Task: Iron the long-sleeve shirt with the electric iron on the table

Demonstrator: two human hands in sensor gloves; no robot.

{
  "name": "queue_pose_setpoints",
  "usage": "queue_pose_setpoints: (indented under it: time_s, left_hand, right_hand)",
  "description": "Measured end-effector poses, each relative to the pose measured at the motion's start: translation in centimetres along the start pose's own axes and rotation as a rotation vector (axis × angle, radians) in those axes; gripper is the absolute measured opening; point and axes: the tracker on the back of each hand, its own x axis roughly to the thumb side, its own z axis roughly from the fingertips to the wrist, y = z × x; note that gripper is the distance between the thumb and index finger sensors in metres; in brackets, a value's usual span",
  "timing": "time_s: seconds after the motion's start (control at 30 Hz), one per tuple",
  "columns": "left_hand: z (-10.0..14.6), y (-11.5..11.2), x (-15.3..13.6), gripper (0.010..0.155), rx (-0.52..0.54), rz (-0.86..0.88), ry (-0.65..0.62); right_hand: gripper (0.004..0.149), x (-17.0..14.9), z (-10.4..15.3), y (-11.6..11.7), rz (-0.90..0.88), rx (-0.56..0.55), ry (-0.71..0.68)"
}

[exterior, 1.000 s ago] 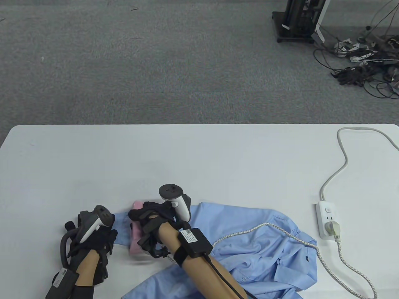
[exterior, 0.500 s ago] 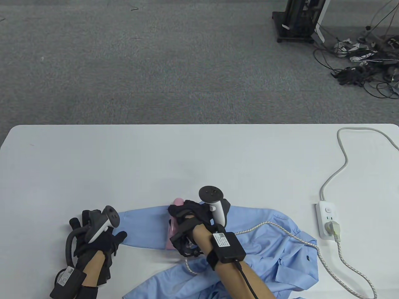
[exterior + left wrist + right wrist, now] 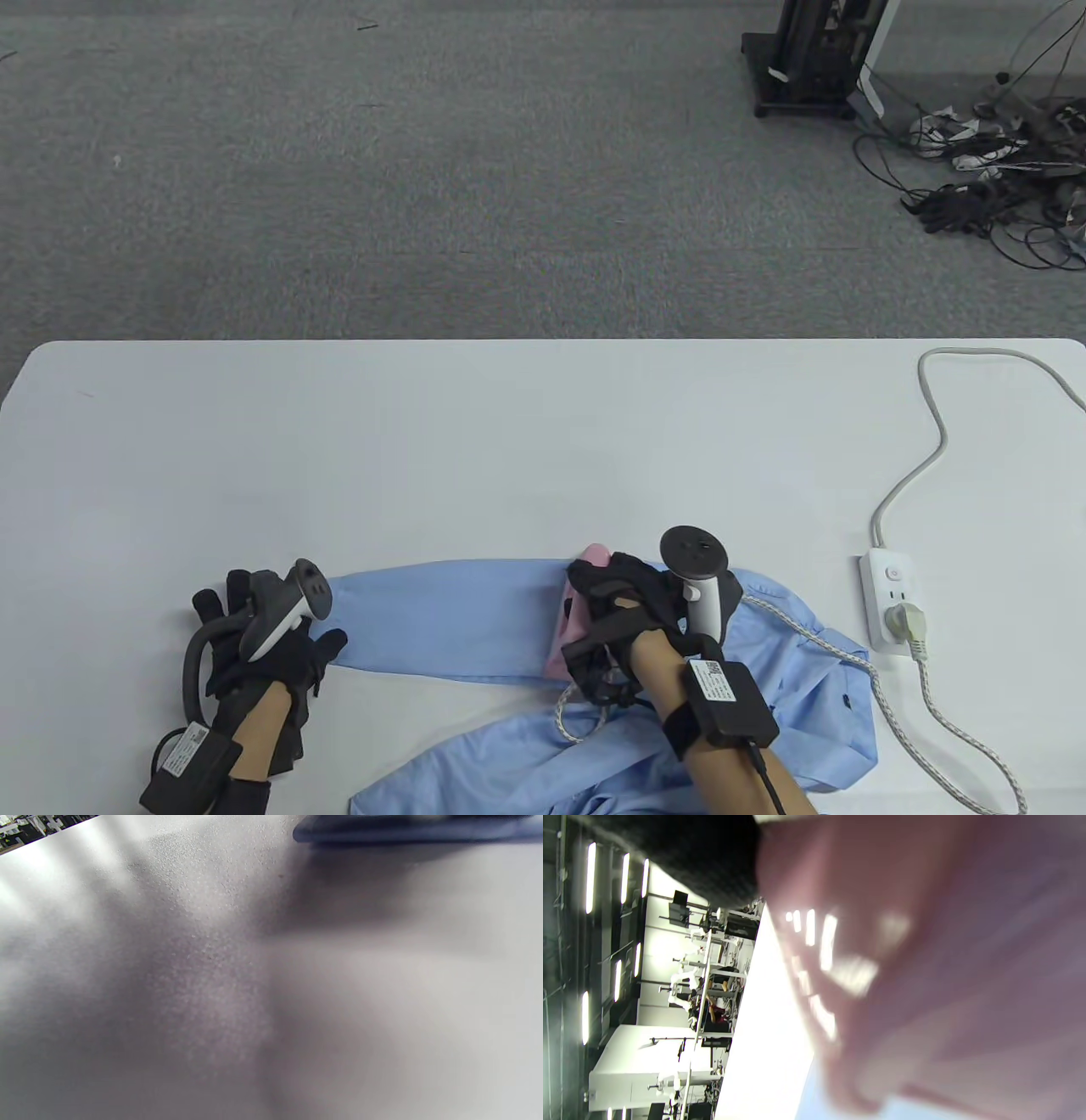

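Here I have my right hand (image 3: 624, 607) curled round the handle of the pink iron (image 3: 579, 615), which sits on the light blue shirt (image 3: 764, 671) where the outstretched sleeve (image 3: 441, 615) meets the crumpled body, near the front edge of the white tabletop (image 3: 509, 441). My left hand (image 3: 263, 637) lies at the cuff end of that sleeve, fingers fairly straight and spread; its thumb side touches the fabric, and it grips nothing that I can see. The sleeve runs flat from the left hand across to the iron, while the rest of the shirt lies bunched toward the right and the near edge. The iron's braided cord (image 3: 840, 658) loops once just beside my right wrist, then crosses the shirt body and runs to a plug in the white power strip (image 3: 889, 607), which lies on the tabletop to the right of the shirt, apart from it. From the strip a pale cable (image 3: 929, 450) curves toward the far right corner. In the right wrist view the iron (image 3: 946, 984) fills most of the frame as a blurred pink mass, with a dark gloved finger (image 3: 712, 861) at the top. The left wrist view shows only blurred tabletop (image 3: 212, 984) and a dark blue edge at the top that I cannot tell apart.
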Motion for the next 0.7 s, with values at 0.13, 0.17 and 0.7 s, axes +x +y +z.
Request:
queue_pose_setpoints:
  time_s: [0.13,0.17,0.7]
  left_hand:
    - [0.0,0.0,0.0,0.077,0.002,0.000,0.001]
    - [0.1,0.0,0.0,0.077,0.008,-0.007,0.015]
    - [-0.2,0.1,-1.1,0.055,-0.015,0.110,-0.045]
  right_hand:
    - [0.062,-0.8,0.3,-3.5,0.038,-0.069,0.014]
    - [0.062,-0.9,0.5,-4.2,0.054,-0.087,0.013]
    - [0.063,-2.8,0.6,-14.6,0.113,-0.232,0.113]
